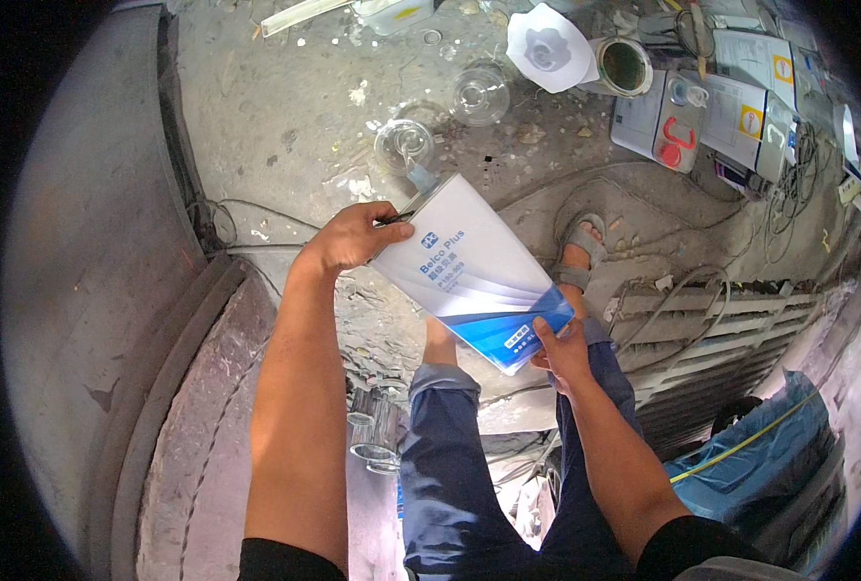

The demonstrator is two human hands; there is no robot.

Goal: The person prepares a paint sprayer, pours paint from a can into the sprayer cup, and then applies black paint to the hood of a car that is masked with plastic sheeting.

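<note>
A rectangular white and blue metal can (474, 266) is tilted in front of me, its top end pointing away to the left. My left hand (358, 235) is closed on the can's top end by a dark handle, thumb on the printed face. Around the bottom corner wraps my right hand (563, 356), thumb on the blue part. A clear plastic cup (404, 145) stands on the floor just beyond the can's top. Between them shows a pale translucent streak; whether it is liquid or a spout I cannot tell. Another clear round container (480, 95) is beside the cup.
White crumpled paper (549, 48) lies by an open tin (625, 68). Several rectangular cans, one with a red cap (669, 153), stand far right. Cables (798, 184) cross the stained floor. A slatted pallet (711, 329) and blue plastic sheeting (759, 455) are to the right.
</note>
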